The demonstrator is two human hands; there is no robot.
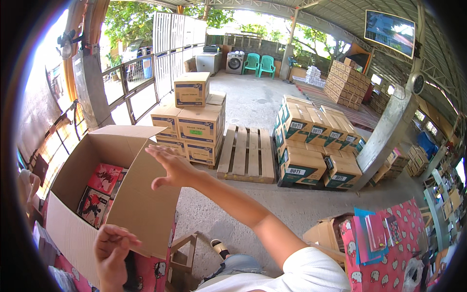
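Cardboard box [73, 211] stood open on our pink-covered bench [150, 273], red and black packs [104, 177] inside. Our right hand [170, 166] hung beside the flap [143, 209], grip spread wide; our left hand [113, 249] hung near the box, half-curled, and we could not tell whether it held anything.

Bright daylight glares at left; edges curve into black.
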